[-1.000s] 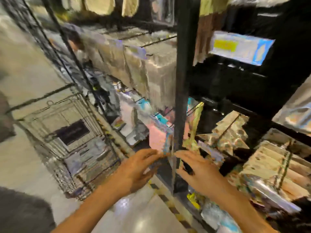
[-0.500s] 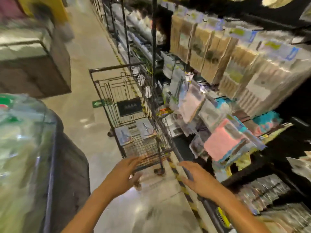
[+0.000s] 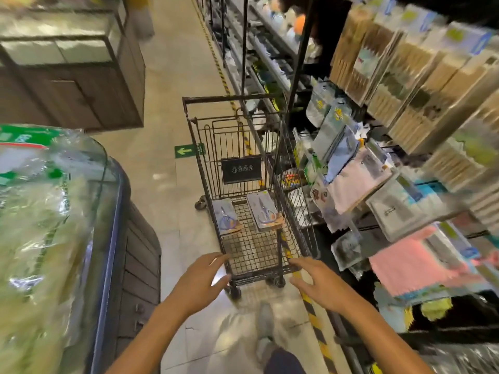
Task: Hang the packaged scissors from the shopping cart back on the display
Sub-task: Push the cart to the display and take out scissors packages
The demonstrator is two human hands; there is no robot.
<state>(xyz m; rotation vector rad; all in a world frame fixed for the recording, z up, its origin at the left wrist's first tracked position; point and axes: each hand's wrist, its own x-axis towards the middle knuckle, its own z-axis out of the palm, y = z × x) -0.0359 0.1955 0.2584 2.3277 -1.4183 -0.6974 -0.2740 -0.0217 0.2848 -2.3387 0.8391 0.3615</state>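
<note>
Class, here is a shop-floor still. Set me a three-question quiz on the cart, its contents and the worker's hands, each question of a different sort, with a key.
1. True or false: the left hand holds a scissors pack.
2. How many scissors packs lie in the shopping cart? A) one B) two C) four
3. Fill in: the display shelves stand on the person's ____ side.

Key:
1. False. The left hand and the right hand are both open and empty, short of the cart's near end.
2. B: the left scissors pack and the right scissors pack lie on the wire floor.
3. Right.
</note>
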